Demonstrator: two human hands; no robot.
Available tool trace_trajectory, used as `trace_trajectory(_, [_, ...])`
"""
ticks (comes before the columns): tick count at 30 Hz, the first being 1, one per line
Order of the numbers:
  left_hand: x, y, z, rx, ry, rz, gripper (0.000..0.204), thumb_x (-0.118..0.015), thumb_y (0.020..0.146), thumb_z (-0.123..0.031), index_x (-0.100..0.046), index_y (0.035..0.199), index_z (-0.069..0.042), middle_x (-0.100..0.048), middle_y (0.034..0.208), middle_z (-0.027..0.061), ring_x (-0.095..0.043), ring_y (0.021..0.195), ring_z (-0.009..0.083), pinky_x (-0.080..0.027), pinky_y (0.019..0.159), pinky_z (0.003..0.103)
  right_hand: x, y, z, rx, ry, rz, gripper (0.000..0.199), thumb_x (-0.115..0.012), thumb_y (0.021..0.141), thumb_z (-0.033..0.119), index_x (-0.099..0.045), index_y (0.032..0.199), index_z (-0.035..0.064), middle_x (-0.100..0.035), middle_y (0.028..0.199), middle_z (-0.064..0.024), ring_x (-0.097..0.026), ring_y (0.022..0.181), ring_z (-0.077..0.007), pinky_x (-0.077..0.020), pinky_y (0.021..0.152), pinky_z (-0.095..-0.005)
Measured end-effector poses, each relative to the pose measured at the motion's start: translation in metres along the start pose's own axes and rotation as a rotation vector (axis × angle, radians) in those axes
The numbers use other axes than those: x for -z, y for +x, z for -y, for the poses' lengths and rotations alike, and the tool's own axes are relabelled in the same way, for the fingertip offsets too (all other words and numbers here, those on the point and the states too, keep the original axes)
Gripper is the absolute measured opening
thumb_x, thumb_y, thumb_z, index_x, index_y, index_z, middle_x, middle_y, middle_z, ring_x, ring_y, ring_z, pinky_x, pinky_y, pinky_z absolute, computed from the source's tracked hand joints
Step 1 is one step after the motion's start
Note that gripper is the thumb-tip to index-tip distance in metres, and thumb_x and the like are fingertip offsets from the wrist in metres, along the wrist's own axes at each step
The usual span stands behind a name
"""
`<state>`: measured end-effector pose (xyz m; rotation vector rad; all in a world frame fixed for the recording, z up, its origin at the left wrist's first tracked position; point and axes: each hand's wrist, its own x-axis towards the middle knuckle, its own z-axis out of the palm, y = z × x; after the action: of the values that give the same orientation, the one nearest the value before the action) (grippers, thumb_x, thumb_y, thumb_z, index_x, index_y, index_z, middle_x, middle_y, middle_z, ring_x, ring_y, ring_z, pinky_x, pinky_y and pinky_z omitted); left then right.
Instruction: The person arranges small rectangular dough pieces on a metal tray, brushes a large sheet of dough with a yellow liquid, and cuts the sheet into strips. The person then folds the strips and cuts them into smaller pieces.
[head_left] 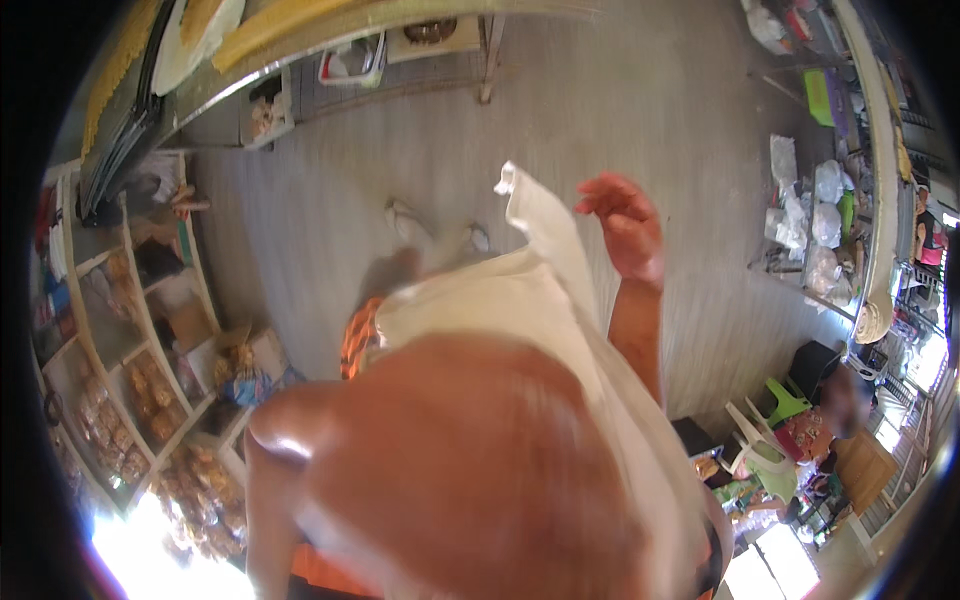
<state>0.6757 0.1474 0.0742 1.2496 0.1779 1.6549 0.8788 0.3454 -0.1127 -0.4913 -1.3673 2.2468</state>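
My right hand is raised over the floor at the upper middle, its fingers loosely bent and slightly apart, with nothing seen in them. Beside it, without touching, hangs a white cloth shaped like an apron, which runs down over my orange and black clothing. A narrow, rumpled end of the cloth sticks up to the left of the right hand. Very close to the camera, a large blurred shape, seemingly my left hand, covers the lower middle and part of the cloth. Its fingers cannot be made out.
Wooden shelves with bagged goods stand at left. A table crosses the upper left. Racks with plastic bags line the right side. At lower right, a person is near green and white chairs. My feet stand on grey flooring.
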Motion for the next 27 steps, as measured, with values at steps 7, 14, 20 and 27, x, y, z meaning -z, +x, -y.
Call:
trace_trajectory(7, [0.121, -0.064, -0.021, 0.619, 1.333, -0.6, 0.018, -0.06, 0.087, 0.006, -0.07, 0.102, 0.003, -0.07, 0.11, 0.0146, -0.067, 0.102, 0.0265, -0.052, 0.084, 0.036, 0.002, 0.059, 0.014, -0.197, -0.458, -0.295, 0.044, -0.06, 0.093, 0.005, -0.054, 0.136, -0.0045, -0.068, 0.114, -0.0125, -0.064, 0.095, -0.0158, -0.0511, 0.088, -0.0301])
trace_trajectory(14, [0.266, -0.149, -0.088, 0.658, 1.823, -0.621, 0.028, -0.067, 0.089, -0.006, -0.068, 0.117, -0.003, -0.068, 0.12, 0.0123, -0.065, 0.112, 0.0249, -0.05, 0.094, 0.033, 0.015, 0.204, 0.043, -0.094, -0.871, -0.351, 0.042, -0.068, 0.09, 0.018, -0.064, 0.126, -0.0033, -0.068, 0.09, -0.0062, -0.062, 0.08, -0.01, -0.05, 0.076, -0.0266])
trace_trajectory(20, [0.368, -0.109, -0.147, 0.627, 2.072, -0.639, 0.045, -0.076, 0.08, -0.018, -0.067, 0.123, -0.01, -0.064, 0.128, 0.0131, -0.056, 0.123, 0.0333, -0.044, 0.105, 0.044, 0.032, 0.329, 0.058, 0.033, -1.171, -0.56, 0.045, -0.067, 0.09, 0.025, -0.064, 0.127, -0.0014, -0.073, 0.106, -0.0168, -0.071, 0.094, -0.0235, -0.0534, 0.084, -0.0338])
trace_trajectory(27, [0.385, -0.013, -0.091, 0.793, 2.036, -0.212, 0.076, -0.081, 0.074, -0.028, -0.052, 0.143, -0.016, -0.049, 0.148, 0.0103, -0.044, 0.137, 0.0322, -0.033, 0.114, 0.048, 0.036, 0.373, 0.057, -0.074, -1.116, -0.53, 0.038, -0.069, 0.09, 0.019, -0.067, 0.121, -0.002, -0.073, 0.106, -0.0118, -0.068, 0.089, -0.0154, -0.053, 0.08, -0.0295])
